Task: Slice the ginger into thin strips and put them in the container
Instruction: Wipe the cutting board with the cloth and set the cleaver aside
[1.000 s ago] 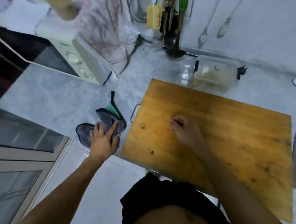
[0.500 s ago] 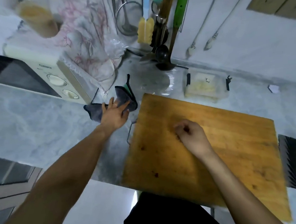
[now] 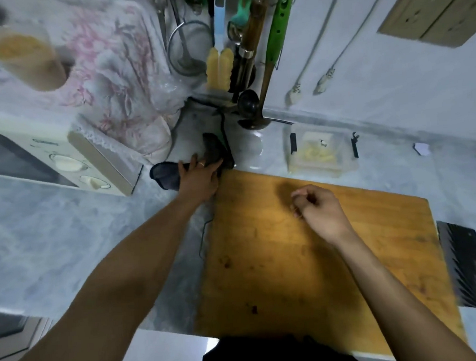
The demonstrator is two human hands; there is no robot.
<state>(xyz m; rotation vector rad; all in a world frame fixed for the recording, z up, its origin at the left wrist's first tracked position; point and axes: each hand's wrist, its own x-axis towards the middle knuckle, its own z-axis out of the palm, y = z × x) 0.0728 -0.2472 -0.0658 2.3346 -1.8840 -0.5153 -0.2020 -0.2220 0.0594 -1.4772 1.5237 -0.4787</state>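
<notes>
My right hand hovers over the middle of the wooden cutting board, fingers curled and fingertips pinched together. Only a thin pale sliver of ginger shows at them. A clear plastic container with pale ginger strips inside stands just beyond the board's far edge, near the wall. My left hand lies flat with straight fingers on a dark cloth, on the counter at the board's far left corner. The board's surface shows only a few dark specks.
A cleaver lies on the counter along the board's right edge. A cream microwave under a floral cover stands at the left. Ladles, a brush and other utensils hang on the wall behind. The marble counter stretches out to the left.
My left hand slid the cloth along the counter away from me to the board's far left corner. My right hand rose off the board, fingers still bunched.
</notes>
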